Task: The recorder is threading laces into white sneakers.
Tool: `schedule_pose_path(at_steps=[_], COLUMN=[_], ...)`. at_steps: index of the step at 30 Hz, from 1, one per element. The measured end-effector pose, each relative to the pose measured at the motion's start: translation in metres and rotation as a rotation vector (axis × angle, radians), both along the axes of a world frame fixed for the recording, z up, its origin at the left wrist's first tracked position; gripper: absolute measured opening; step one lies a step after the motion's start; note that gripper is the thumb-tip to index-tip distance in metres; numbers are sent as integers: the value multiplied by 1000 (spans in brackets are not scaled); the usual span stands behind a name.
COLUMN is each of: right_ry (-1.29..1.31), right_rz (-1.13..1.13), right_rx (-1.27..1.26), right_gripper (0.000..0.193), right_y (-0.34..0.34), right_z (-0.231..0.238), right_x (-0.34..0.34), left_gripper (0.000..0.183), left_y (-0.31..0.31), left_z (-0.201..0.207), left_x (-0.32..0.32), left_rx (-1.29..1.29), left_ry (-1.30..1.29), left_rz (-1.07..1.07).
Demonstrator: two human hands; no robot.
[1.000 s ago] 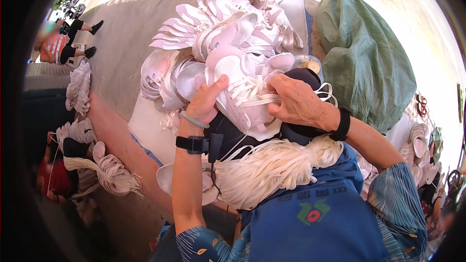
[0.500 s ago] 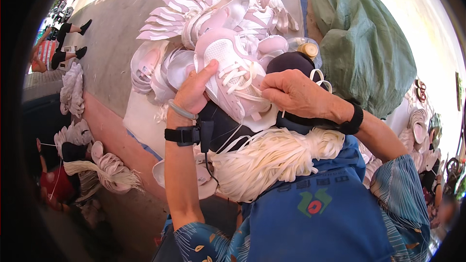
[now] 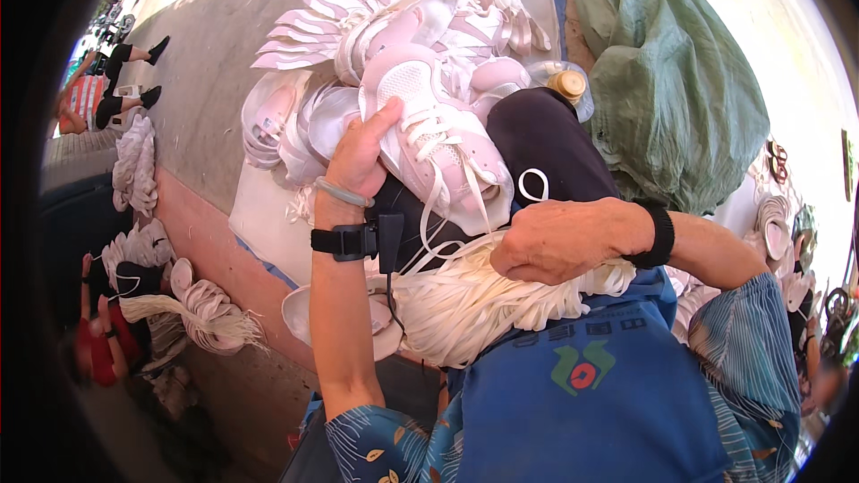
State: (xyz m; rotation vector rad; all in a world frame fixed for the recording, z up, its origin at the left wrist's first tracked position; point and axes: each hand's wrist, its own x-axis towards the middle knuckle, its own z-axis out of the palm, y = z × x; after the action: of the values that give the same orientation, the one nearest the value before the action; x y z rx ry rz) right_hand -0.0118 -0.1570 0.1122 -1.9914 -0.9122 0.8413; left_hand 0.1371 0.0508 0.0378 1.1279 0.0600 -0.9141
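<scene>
A pink and white sneaker upper [image 3: 462,130] rests over my dark-trousered lap. My left hand [image 3: 362,159] is closed on its left edge, thumb on top. White lacing runs crosswise up the upper's front, and loose lengths trail from its near end. My right hand [image 3: 573,240] is closed, hovering over the right part of a thick bundle of cream shoelaces [image 3: 474,309] on my lap. A white shoelace [image 3: 534,171] makes a small loop just above its fingers and appears to be pinched in them. The fingertips are hidden beneath the hand.
Stacked pink and white uppers [image 3: 394,13] lie just beyond my lap. A clear bottle with a tan cap [image 3: 567,84] stands by my right knee, beside a large green sack [image 3: 676,89]. At left, a person in red [image 3: 112,340] sits near more uppers and laces.
My right hand has come from the upper's right edge down toward me, over the lace bundle. The lacing lies flatter, with loose lengths now hanging off the near end. My left hand keeps its hold.
</scene>
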Motion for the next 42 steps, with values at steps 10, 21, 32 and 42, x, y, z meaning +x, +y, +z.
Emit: schedule_pose_path(at_steps=[10,21,32,42], right_ry=[-431,-680,-331,38], right_rz=[-775,-677,-710,-866], right_rx=[63,-118,-64,149], right_gripper=[12,13,19,19], right_y=[1,18,-3,-11], right_z=[-21,-36,-50,-31], right_x=[30,39,64,45], left_gripper=[40,40,43,27], left_y=[0,3,-1,-10], left_z=[12,10,14,54], left_x=[-13,-13,-19,-88], left_rx=[-60,-64,-62,805], left_ry=[-59,-66,-88,-1398], left_rz=[25,49,60,257])
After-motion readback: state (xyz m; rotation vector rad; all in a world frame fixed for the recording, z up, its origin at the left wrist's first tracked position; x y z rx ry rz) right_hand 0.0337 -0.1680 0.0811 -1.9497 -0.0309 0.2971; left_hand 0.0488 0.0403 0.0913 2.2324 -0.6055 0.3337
